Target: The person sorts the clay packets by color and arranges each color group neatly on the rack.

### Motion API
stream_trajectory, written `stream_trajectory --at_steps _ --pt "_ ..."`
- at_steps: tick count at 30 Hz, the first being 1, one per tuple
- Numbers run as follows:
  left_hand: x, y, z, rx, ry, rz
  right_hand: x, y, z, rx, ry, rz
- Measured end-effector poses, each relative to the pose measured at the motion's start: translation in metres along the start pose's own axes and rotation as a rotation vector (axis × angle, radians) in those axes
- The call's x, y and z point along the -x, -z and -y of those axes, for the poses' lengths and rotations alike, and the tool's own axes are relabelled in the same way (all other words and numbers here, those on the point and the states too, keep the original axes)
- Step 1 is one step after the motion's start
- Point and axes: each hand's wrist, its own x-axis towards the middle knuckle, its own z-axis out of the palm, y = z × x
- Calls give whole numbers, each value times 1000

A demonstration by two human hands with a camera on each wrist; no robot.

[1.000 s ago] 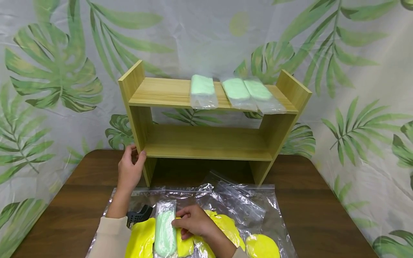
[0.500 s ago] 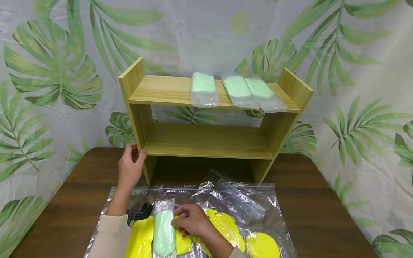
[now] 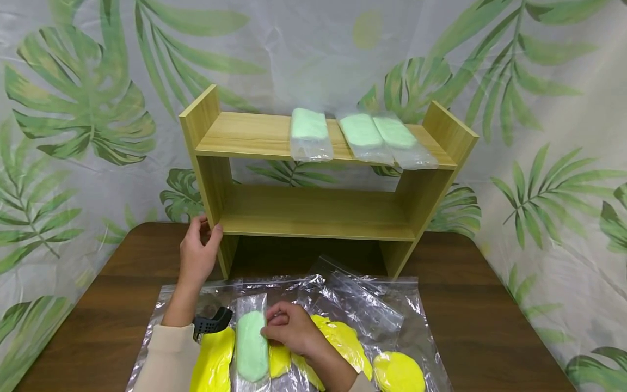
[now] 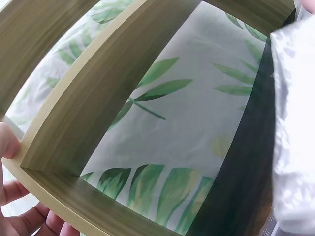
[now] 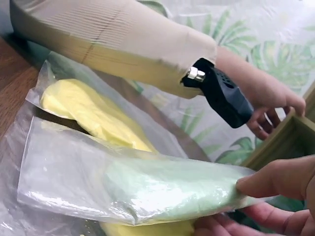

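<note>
At the small wooden bookshelf (image 3: 313, 213), my left hand (image 3: 198, 253) grips the left side panel, thumb on the front edge and fingers behind it. My right hand (image 3: 294, 329) pinches the right edge of a clear plastic bag with a flat mint-green slab, clay-like, in it (image 3: 252, 348). This bag is raised over the yellow pieces, its top toward the shelf. In the right wrist view, thumb and fingers grip one end of the bag (image 5: 167, 191). Three similar mint-green bags (image 3: 308, 128) lie on the top board, their clear ends hanging over its front edge.
Under my hands a large clear plastic sheet (image 3: 426, 348) covers the dark wooden table (image 3: 490, 326). On it are yellow clay-like pieces (image 3: 399, 373) and clear zip bags (image 3: 367, 305). A leaf-print cloth (image 3: 313, 49) hangs behind the shelf.
My right hand has lifted the mint-green bag slightly, moving it a little toward the shelf. The left hand keeps its hold on the side panel.
</note>
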Motion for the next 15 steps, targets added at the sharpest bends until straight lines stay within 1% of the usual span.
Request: stream_trajectory --at_steps 7,15 --pt "0 0 0 -8 4 -2 -1 3 1 -91 -23 35" --pt "0 0 0 1 -1 0 -3 5 -2 -139 -19 67"
